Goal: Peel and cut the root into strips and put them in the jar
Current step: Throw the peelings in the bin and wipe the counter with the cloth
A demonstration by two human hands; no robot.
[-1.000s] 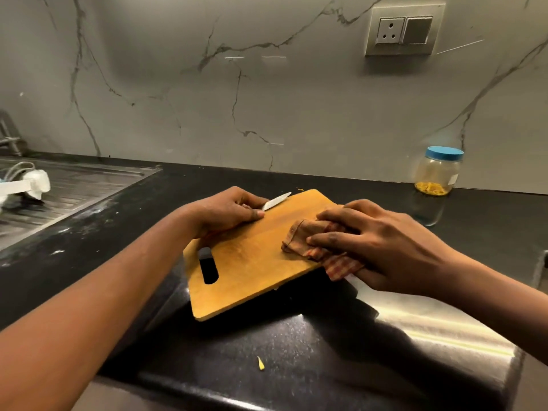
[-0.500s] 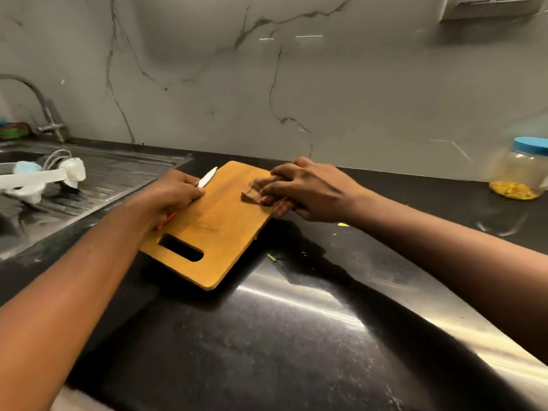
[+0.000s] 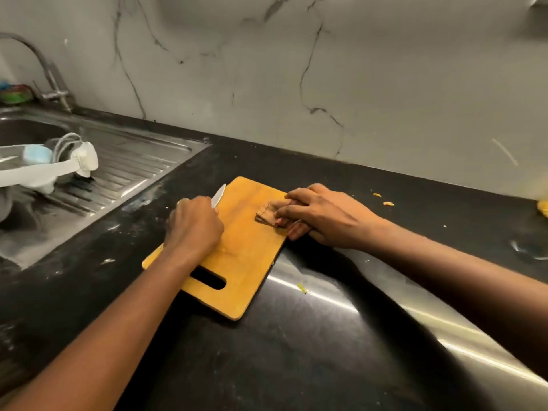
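- Far left: a sink [image 3: 124, 161] and tap [image 3: 44, 69] are noted, with a white corded gadget [image 3: 74, 161] lying on the drainboard. None is judged part of the task.
- Left hand [image 3: 194, 225]: clenched round the handle of a knife [image 3: 218, 196], whose white blade is pointed away along the left edge of the cutting board [image 3: 246, 262].
- Board surface: no root, peel or strips are seen on it.
- Right hand [image 3: 323, 216]: its fingers are laid nearly straight over a folded cloth [image 3: 267, 216], which is pressed to the board's right edge.
- Further right: yellow scraps [image 3: 388, 203] are scattered on the black counter [image 3: 326, 351].
- Frame edge: a yellow mass [image 3: 544, 207] is cut off, so the jar cannot be confirmed.
- Progress, as judged: cutting looks finished and the board is being wiped. The scraps and the knife are left to be dealt with.
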